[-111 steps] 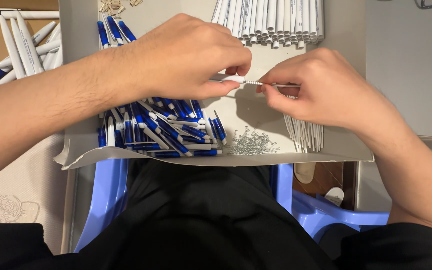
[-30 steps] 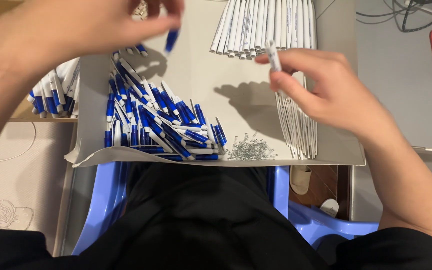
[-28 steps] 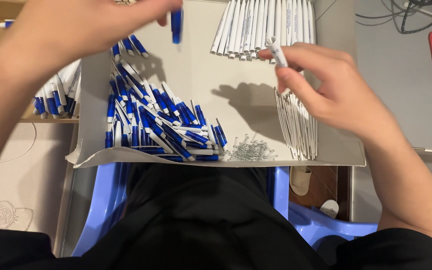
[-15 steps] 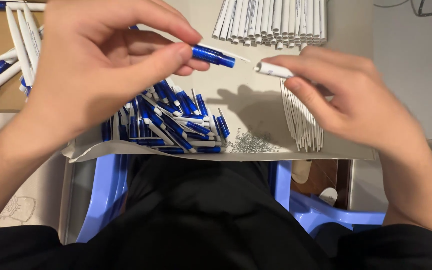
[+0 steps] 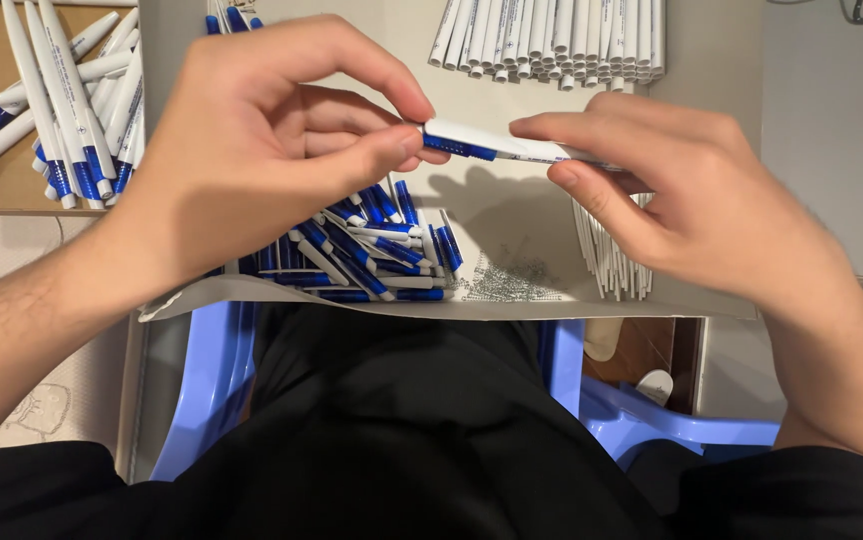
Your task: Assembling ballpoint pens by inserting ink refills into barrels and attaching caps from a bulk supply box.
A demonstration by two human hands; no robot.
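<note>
My left hand (image 5: 262, 150) pinches the blue-gripped end of a white and blue pen (image 5: 497, 148) between thumb and fingers. My right hand (image 5: 692, 200) holds the pen's white barrel end, so the pen lies level between both hands above a grey cardboard sheet (image 5: 512, 210). Under my left hand lies a heap of blue pen parts (image 5: 372, 255). A small pile of metal springs (image 5: 502, 280) sits near the sheet's front edge. Thin white refill tubes (image 5: 612, 255) lie under my right hand.
White pen barrels (image 5: 562, 40) are stacked at the back of the sheet. Finished white and blue pens (image 5: 62, 110) lie on a brown surface at the left. A light blue plastic stool (image 5: 202, 390) stands below the sheet, around my dark-clothed lap.
My left hand came back from the upper left with a blue part, and the two hands have closed together, joining that part to the white barrel in my right hand.
</note>
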